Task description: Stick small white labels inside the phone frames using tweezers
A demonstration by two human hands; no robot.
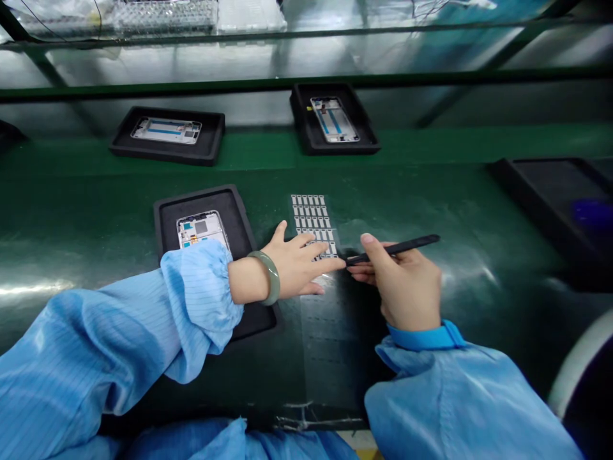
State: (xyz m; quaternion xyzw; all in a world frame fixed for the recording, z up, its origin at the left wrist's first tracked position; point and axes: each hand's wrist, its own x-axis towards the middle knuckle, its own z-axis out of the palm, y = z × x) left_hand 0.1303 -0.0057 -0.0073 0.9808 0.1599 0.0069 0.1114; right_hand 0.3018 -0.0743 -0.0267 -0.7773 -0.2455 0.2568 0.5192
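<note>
My left hand (299, 265) lies with fingers spread over the lower part of a clear sheet of small silver-grey stickers (310, 211). The sheet's rows show above the fingers. My right hand (407, 281) is closed round slim black tweezers (414, 244), held at a slant. Their tip is close to my left fingertips; whether it touches a sticker I cannot make out. Under my left forearm is a black tray (242, 220) holding a phone frame (201, 225), partly covered by my sleeve.
Two more black trays, one at the back left (213, 137) and one at the back centre (306, 131), each hold a phone frame with blue strips. Another black tray (550, 182) lies at the right. A shelf with bubble wrap (165, 18) runs above the green table (431, 198).
</note>
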